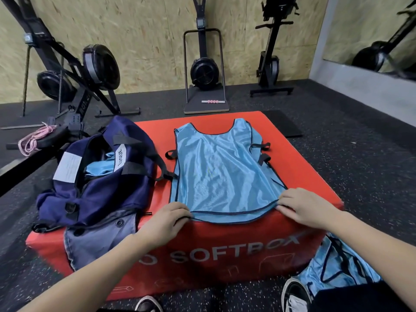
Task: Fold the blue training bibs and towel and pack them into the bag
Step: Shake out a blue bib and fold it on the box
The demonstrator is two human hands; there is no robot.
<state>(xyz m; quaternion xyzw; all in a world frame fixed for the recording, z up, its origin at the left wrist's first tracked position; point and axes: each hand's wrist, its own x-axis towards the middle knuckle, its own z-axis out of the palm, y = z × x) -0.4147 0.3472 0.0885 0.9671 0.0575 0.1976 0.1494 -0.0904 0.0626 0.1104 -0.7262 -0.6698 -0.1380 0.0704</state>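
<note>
A light blue training bib (221, 170) lies spread flat on the red soft box (157, 136), neck hole at the far end. My left hand (167, 219) pinches its near left hem corner, and my right hand (308, 208) pinches the near right corner. To the left on the box sits the open navy bag (101, 190) with folded blue fabric (99, 168) inside. More blue bibs (337, 269) lie crumpled on the floor at the lower right. I cannot pick out a towel for sure.
A grey-blue cloth (99, 242) hangs over the box's near left edge under the bag. Rowing and ski machines (203, 70) stand along the wooden back wall. A pink rope (36, 138) lies at the left. My shoes (295, 296) are at the box's front.
</note>
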